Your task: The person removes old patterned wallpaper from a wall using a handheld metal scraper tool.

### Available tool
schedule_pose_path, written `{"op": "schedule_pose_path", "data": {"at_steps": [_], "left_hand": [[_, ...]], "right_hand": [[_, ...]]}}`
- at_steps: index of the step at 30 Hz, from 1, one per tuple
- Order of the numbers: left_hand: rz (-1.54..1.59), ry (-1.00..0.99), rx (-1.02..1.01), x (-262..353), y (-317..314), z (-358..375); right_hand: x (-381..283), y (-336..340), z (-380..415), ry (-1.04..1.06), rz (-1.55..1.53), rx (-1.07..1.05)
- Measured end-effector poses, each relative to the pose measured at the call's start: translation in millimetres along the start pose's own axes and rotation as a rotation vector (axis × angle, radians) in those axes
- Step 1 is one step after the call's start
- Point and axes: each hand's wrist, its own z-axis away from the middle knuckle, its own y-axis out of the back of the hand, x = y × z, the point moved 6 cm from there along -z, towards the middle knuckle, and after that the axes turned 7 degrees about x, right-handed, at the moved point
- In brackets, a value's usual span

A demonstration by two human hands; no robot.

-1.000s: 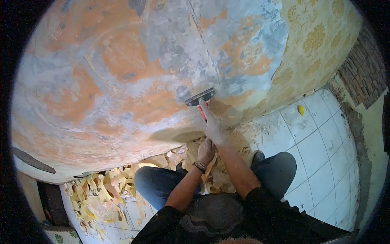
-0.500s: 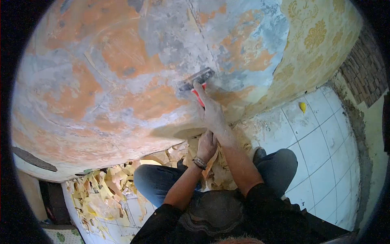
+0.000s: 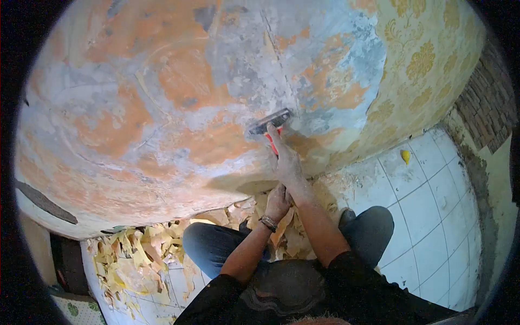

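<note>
Down and rightward our scraper [image 3: 269,122] has slid, right hand [image 3: 286,162] clamped on it, left hand [image 3: 278,201] gripping peeled paper [image 3: 281,230]; wall [image 3: 162,108] mostly stripped, patterned wallpaper [image 3: 417,65] remains.

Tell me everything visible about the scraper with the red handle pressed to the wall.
The red-handled scraper has a wide, flat, dark metal blade, set crosswise to the handle and tilted slightly up to the right. Its blade edge lies against the stripped wall, on grey and orange patchy plaster beside remaining yellow patterned wallpaper. Only a sliver of red handle shows; the right hand covers the rest, forefinger stretched along it toward the blade. The left hand sits lower, apart from the tool.
</note>
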Motion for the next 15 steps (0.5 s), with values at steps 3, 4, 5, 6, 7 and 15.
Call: {"op": "schedule_pose_path", "data": {"at_steps": [3, 4, 5, 6, 7, 15], "left_hand": [[-0.065, -0.109, 0.028, 6, 8, -3], [-0.062, -0.092, 0.022, 6, 8, -1], [-0.089, -0.104, 0.026, 11, 9, -1], [-0.116, -0.140, 0.043, 17, 10, -8], [-0.085, -0.135, -0.037, 6, 4, -9], [0.031, -0.049, -0.016, 31, 16, -7]], "right_hand": [[-18, 5, -17, 0.086, -0.088, 0.070], [-26, 7, -31, 0.026, -0.009, 0.005], [-30, 7, -34, -0.033, 0.070, -0.065], [-31, 7, -29, -0.025, 0.075, -0.069], [-28, 7, -24, -0.049, 0.075, -0.062], [-42, 7, -38, -0.103, 0.065, -0.108]]}}
